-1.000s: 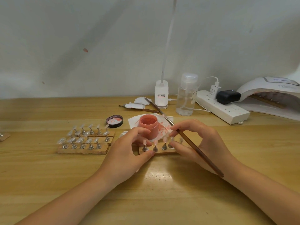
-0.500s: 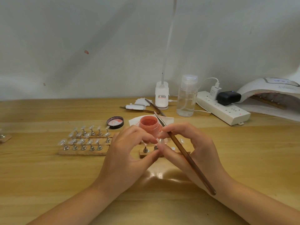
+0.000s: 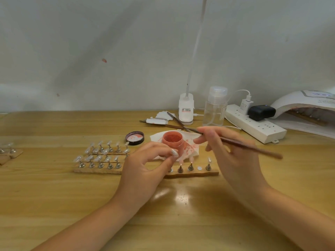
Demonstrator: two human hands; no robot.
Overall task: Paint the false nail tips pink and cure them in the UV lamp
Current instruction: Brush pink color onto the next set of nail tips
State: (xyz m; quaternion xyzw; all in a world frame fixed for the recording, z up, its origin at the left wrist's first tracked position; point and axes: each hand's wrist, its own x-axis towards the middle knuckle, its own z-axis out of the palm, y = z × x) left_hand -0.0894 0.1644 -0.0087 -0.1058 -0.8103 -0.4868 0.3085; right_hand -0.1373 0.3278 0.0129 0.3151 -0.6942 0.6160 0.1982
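My left hand (image 3: 145, 171) pinches a clear false nail tip (image 3: 175, 152) on its little stand, lifted just in front of the open pink pot (image 3: 172, 140). My right hand (image 3: 230, 153) holds a thin brown brush (image 3: 250, 146), its bristle end pointing left over the stained tissue (image 3: 190, 147) beside the pot. Below both hands lies a wooden strip (image 3: 195, 173) with three metal stands and one bare magnet spot. Two more strips (image 3: 97, 160) of clear tips lie to the left. The white UV lamp (image 3: 308, 109) sits at the far right.
The pot's black lid (image 3: 135, 138) lies left of the pot. Behind stand a clear pump bottle (image 3: 214, 107), a white lamp base (image 3: 185, 110), spare brushes (image 3: 174, 122) and a power strip (image 3: 253, 124) with plugs. Another small strip (image 3: 9, 153) lies at the left edge.
My left hand has lifted one tip with its stand off the near strip. My right hand has let go of the strip and swung right, brush tip now beside the pot.
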